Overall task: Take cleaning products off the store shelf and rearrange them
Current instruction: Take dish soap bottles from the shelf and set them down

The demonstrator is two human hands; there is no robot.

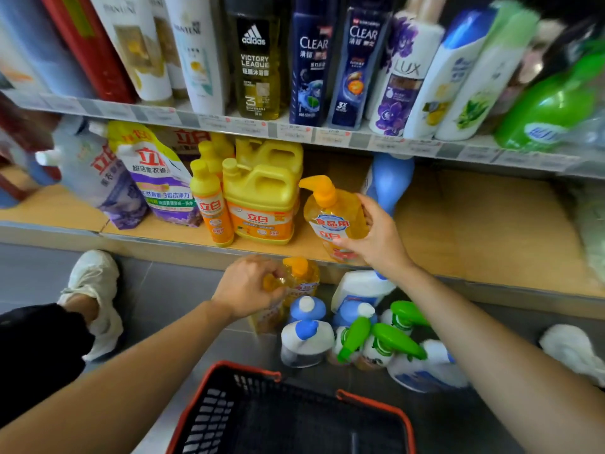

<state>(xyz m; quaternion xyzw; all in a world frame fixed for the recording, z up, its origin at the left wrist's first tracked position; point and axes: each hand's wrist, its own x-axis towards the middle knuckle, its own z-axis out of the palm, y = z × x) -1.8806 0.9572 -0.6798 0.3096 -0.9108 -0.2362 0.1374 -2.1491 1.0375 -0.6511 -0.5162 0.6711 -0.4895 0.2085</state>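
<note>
Orange pump bottle (pixel 327 217) in right grip (pixel 376 237); twin (pixel 302 273) in left grip (pixel 248 286)

A black basket (pixel 248 368) with a red rim sat nearest, on the grey floor (pixel 170 290). A white shoe (pixel 95 283) stood to its far left.

Yellow jug (pixel 263 188), orange pump bottle (pixel 330 214), red-rimmed black basket (pixel 229 381)
</note>
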